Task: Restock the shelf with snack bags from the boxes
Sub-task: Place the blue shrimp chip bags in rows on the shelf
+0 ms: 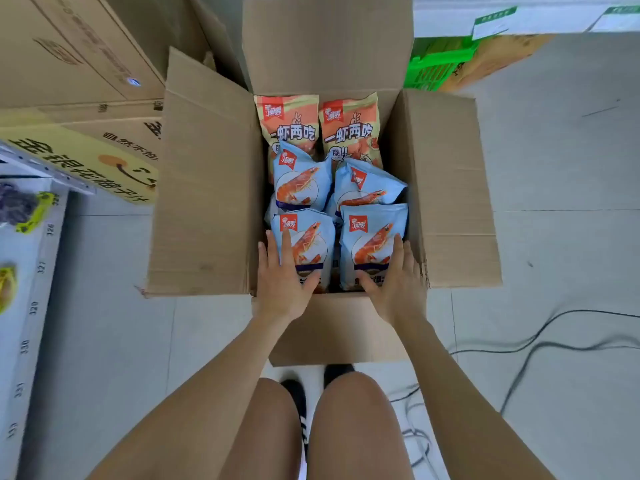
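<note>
- Hands flat, fingers straight: your left hand [282,275] rests on the near-left blue shrimp bag [308,237], right hand [398,282] on the near-right blue shrimp bag [372,237].
- Both bags lie in the open cardboard box [207,202].
- Step looks like pickup; next, close fingers round each bag, lift toward the shelf [34,258] on your left.

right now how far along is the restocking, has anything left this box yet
Done: the box is open, flaps spread. In hand: the left hand rests flat on the near-left blue bag, the right hand on the near-right blue bag; neither bag is lifted. Left: practically everything, since two more blue bags and two orange bags fill the box behind them.
</note>
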The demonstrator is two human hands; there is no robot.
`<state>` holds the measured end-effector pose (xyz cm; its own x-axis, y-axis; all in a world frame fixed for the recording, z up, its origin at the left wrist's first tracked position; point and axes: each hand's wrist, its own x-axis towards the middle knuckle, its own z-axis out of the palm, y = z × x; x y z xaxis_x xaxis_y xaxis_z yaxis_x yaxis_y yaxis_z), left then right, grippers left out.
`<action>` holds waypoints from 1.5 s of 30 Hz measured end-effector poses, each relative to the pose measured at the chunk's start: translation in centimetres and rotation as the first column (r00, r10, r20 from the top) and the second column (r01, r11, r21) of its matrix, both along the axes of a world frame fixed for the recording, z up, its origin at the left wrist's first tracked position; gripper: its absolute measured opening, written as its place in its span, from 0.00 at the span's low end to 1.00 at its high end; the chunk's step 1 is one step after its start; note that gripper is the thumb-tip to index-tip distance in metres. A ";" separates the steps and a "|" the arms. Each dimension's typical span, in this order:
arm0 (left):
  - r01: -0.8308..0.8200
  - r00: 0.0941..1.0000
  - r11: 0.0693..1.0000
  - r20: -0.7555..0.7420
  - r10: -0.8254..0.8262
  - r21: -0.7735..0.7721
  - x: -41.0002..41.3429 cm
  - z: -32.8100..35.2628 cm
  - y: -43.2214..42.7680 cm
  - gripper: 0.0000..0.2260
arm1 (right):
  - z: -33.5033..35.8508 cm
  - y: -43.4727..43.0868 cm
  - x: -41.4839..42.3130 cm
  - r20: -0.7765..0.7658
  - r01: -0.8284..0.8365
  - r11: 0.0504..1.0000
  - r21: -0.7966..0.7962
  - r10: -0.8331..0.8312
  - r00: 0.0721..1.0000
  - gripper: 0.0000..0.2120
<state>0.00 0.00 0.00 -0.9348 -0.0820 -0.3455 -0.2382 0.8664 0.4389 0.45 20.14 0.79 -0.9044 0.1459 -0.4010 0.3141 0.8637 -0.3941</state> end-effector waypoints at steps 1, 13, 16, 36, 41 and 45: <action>-0.017 1.000 1.000 0.018 0.016 0.014 -0.5 -0.9 0.1 0.44 | -1.0 0.1 -0.6 0.012 0.032 0.999 -0.030 -0.031 0.999 0.48; -0.284 0.947 0.936 0.211 0.241 0.206 -4.6 -8.5 -1.2 0.50 | -8.6 1.5 -6.6 0.219 0.432 0.817 -0.382 -0.374 0.901 0.46; -0.322 0.938 0.915 0.209 0.275 0.242 -4.8 -9.5 -1.5 0.50 | -9.6 1.9 -7.2 0.234 0.454 0.786 -0.419 -0.389 0.891 0.45; -0.420 0.898 0.815 0.056 0.435 0.399 -4.8 -2.1 -2.2 0.47 | -1.9 -0.2 -6.5 -0.047 0.453 0.792 -0.410 -0.514 0.856 0.37; -0.374 0.903 0.755 0.026 0.429 0.539 -3.6 4.9 -3.0 0.47 | 5.9 -0.8 -6.2 -0.082 0.431 0.783 -0.448 -0.516 0.852 0.35; -0.381 0.899 0.692 0.073 0.431 0.613 -2.3 11.6 -4.2 0.46 | 12.8 -1.8 -5.4 -0.114 0.392 0.809 -0.437 -0.483 0.868 0.34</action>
